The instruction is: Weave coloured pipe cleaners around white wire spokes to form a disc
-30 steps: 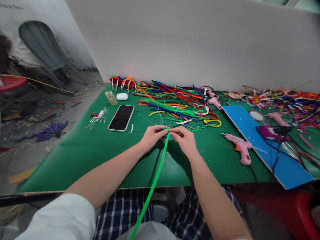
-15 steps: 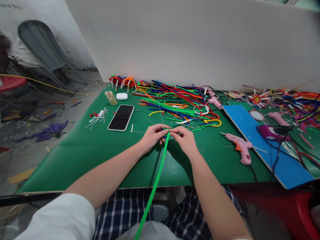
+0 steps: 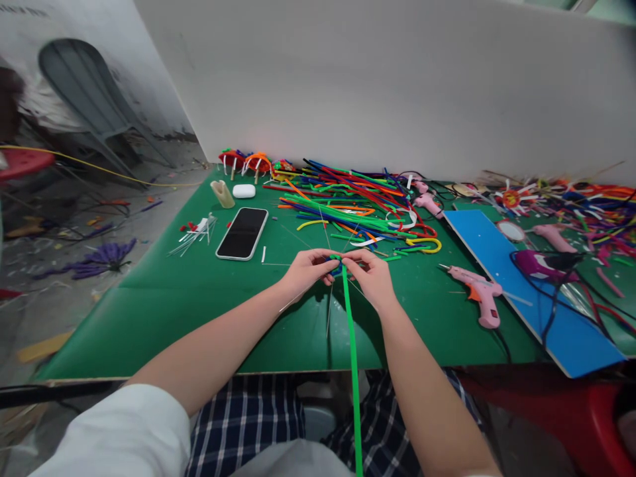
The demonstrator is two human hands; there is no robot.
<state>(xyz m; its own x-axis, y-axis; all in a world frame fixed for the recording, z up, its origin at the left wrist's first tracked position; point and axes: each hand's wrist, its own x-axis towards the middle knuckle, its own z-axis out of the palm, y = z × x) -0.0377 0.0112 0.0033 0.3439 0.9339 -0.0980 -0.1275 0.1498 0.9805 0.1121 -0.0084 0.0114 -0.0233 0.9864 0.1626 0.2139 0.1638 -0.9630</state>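
Note:
My left hand [image 3: 307, 271] and my right hand [image 3: 370, 277] meet over the middle of the green table [image 3: 163, 311], fingertips pinched together. Between them they hold a small blue-and-green piece and the top end of a long green pipe cleaner [image 3: 352, 358], which hangs straight down toward my lap. Thin wires stick out from the pinched spot. A heap of coloured pipe cleaners [image 3: 348, 202] lies just beyond my hands.
A phone [image 3: 242, 232], a white earbud case [image 3: 243, 191] and white sticks [image 3: 196, 232] lie at the left. A pink glue gun [image 3: 477, 291] lies right of my hands beside a blue board [image 3: 527, 291]. More glue guns and cables crowd the far right. A white wall stands behind.
The long green pipe cleaner's lower end has swung from left to right and now hangs nearly vertical. My hands have stayed pinched together in the same spot.

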